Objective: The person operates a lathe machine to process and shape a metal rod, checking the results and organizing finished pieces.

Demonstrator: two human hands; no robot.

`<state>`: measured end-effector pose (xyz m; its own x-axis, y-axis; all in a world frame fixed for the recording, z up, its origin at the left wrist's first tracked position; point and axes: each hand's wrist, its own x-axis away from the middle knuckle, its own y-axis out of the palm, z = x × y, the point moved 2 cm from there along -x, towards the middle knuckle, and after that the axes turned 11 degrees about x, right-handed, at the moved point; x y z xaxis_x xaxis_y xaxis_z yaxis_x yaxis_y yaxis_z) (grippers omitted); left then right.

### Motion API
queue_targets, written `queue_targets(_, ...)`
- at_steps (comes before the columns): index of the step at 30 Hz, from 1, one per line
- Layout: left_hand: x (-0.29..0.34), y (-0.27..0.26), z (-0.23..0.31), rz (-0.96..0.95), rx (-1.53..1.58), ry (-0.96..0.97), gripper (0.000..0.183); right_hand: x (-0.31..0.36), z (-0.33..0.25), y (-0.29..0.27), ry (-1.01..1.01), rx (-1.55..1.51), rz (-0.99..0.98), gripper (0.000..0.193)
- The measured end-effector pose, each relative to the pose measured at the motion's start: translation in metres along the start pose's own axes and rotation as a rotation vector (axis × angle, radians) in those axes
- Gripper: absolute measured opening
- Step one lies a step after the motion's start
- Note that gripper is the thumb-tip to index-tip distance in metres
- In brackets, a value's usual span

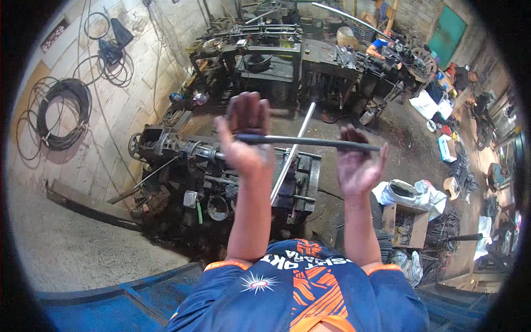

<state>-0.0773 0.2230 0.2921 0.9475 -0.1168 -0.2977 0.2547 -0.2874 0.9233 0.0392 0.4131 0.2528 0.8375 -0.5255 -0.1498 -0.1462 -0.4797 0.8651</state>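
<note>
A dark, slim metal rod (310,141) is held up level between my two hands, above the workshop floor. My left hand (247,133) has its palm turned up and its fingers stretched out, with the rod's left end lying across the palm. Nearer the rod's right end, my right hand (358,163) supports it across the palm, thumb raised beside the tip and fingers slightly bent. Below and to the left stands a greasy metal lathe (221,171). Behind the rod, a long pale bar (292,155) slants over that machine.
Another machine bench (265,50) stands at the far side. At right are an open carton (406,227) of metal pieces, white sacks (409,193) and heaps of rods. Coiled black hose (63,114) hangs on the left wall. Another person (379,47) works far off.
</note>
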Motion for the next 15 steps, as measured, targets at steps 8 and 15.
queue_targets(8,0.004,0.018,0.026,-0.046,-0.195,0.252,0.042,-0.023,-0.004,0.054,0.181,-0.316,-0.138,0.084)
queue_targets(15,0.010,0.023,0.011,-0.126,-0.207,0.266,0.043,-0.043,-0.024,0.047,0.175,-0.383,-0.103,0.088)
